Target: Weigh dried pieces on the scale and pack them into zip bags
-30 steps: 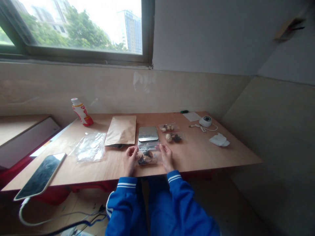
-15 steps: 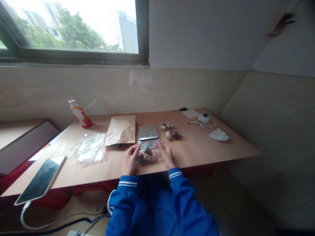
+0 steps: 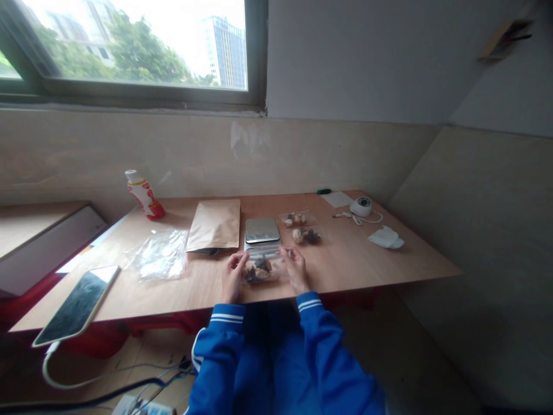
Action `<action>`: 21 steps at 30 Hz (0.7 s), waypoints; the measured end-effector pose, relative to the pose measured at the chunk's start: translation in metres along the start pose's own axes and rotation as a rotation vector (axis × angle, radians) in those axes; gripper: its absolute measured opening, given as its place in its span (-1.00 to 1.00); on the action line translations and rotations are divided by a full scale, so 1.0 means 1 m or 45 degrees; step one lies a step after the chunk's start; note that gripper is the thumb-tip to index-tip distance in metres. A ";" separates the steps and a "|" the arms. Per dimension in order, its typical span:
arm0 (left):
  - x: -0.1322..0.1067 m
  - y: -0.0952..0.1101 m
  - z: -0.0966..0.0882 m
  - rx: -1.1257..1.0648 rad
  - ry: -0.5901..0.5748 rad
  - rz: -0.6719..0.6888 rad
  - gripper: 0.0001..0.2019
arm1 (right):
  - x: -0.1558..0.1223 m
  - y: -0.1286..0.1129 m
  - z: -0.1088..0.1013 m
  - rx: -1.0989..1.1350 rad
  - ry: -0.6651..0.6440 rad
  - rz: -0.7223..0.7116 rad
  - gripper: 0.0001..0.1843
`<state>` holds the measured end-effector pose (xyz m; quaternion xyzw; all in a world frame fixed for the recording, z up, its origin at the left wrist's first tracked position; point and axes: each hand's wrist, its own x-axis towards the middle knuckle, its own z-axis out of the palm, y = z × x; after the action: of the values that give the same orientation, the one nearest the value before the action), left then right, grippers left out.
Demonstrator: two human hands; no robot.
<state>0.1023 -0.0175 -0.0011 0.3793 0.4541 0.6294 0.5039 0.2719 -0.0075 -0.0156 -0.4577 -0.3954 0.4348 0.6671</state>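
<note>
A clear zip bag (image 3: 260, 270) holding dark and tan dried pieces, perhaps mushrooms, lies near the table's front edge. My left hand (image 3: 235, 271) pinches its upper left corner, fingers closed. At the upper right corner, my right hand (image 3: 295, 266) grips the same bag between thumb and fingers. Just behind it sits a small scale (image 3: 262, 230) with a silver top. To the right of the scale are two more filled clear bags, a rear bag (image 3: 298, 218) with pale pieces and a nearer bag (image 3: 307, 235) with pale and dark ones.
A brown paper pouch (image 3: 215, 225) stands left of the scale, beside flat clear bags (image 3: 161, 256). Further left are a bottle (image 3: 146, 195) and a phone (image 3: 78, 305) overhanging the edge on a cable. At right lie a white camera (image 3: 361, 206) and crumpled tissue (image 3: 386, 237).
The whole view has shifted slightly as my head moved. Both hands keep their hold on the bag's top corners, and the things on the table stay where they were.
</note>
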 end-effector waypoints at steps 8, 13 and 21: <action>-0.002 0.001 0.004 -0.090 -0.052 -0.005 -0.64 | -0.005 -0.010 0.006 0.059 -0.113 0.106 -0.62; -0.001 -0.001 0.001 -0.072 -0.041 -0.068 -0.56 | -0.007 -0.015 0.008 0.094 -0.193 0.146 -0.59; -0.001 0.000 0.001 -0.062 -0.119 -0.118 -0.56 | -0.006 -0.014 0.009 0.071 -0.145 0.157 -0.57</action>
<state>0.1037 -0.0184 -0.0010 0.3744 0.4315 0.5980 0.5622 0.2652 -0.0136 -0.0003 -0.4368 -0.3917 0.5113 0.6280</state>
